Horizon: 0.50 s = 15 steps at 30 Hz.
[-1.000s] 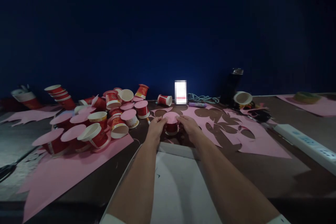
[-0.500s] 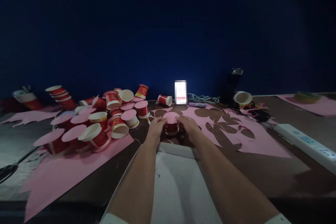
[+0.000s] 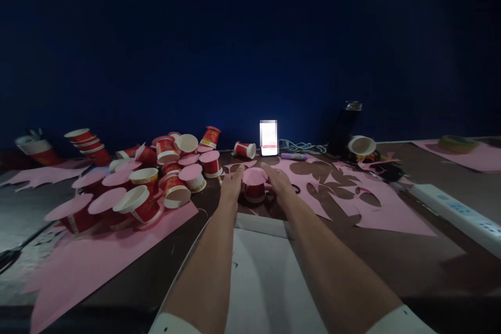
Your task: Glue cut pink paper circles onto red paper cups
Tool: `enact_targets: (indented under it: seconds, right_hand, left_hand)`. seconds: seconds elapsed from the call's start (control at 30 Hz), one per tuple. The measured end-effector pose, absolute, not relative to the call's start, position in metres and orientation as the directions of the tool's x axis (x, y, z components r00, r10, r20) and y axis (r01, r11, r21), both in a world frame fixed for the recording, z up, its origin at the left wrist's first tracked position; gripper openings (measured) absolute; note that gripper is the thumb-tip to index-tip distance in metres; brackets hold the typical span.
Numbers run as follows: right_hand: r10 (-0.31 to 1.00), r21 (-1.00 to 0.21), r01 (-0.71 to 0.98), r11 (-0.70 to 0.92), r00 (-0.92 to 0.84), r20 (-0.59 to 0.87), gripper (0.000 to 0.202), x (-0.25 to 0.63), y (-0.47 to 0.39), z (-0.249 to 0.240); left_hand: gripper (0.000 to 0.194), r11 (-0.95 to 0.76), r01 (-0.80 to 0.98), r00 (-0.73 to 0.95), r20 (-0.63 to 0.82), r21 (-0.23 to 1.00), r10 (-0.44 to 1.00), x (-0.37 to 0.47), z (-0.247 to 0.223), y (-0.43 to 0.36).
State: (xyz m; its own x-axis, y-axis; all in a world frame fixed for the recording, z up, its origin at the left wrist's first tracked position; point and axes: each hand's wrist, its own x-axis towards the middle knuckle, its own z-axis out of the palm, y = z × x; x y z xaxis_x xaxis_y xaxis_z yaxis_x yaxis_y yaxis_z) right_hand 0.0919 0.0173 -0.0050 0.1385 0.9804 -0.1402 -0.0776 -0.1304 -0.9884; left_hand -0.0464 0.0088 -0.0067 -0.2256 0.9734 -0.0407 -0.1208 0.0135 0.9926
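A red paper cup (image 3: 254,192) stands on the table between my hands, with a pink paper disc (image 3: 255,176) lying across its top and reaching past the rim. My left hand (image 3: 234,186) is just left of the cup, fingers stretched forward and a small gap from the disc. On the other side my right hand (image 3: 277,179) is open too, its fingers beside the disc's right edge; whether they touch it I cannot tell. Left of my hands, many red paper cups (image 3: 148,206) are crowded together, several with pink discs on them.
Cut-out pink paper (image 3: 379,214) lies to the right, near a white power strip (image 3: 457,214). A lit phone (image 3: 269,138) leans at the back beside a purple marker (image 3: 293,156) and a coiled cable (image 3: 303,146). A white board-like surface (image 3: 270,271) sits under my forearms.
Both hands have let go of the disc-topped cup; their fingers have straightened and moved apart from it. The cup stays in place, and the view has shifted slightly.
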Motion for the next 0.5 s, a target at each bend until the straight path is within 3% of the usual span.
enact_targets:
  seconds: [0.1, 0.23, 0.5]
  right_hand:
    - [0.984, -0.991, -0.053, -0.126, 0.121, -0.132, 0.029, 0.0874, 0.0191, -0.0032]
    - [0.981, -0.991, -0.013, -0.133, 0.139, -0.133, 0.021, 0.0861, 0.0217, -0.0041]
    - [0.984, -0.994, 0.013, -0.111, 0.142, -0.108, 0.021, 0.0853, 0.0222, -0.0081]
  left_hand:
    - [0.037, -0.035, -0.117, -0.234, 0.007, 0.993, 0.972, -0.0411, -0.0092, 0.0125]
    - [0.027, -0.002, -0.136, -0.321, -0.042, 0.991, 0.946, -0.0361, -0.0131, 0.0160]
    - [0.019, 0.002, -0.159, -0.335, -0.056, 0.987, 0.940, -0.0367, -0.0137, 0.0157]
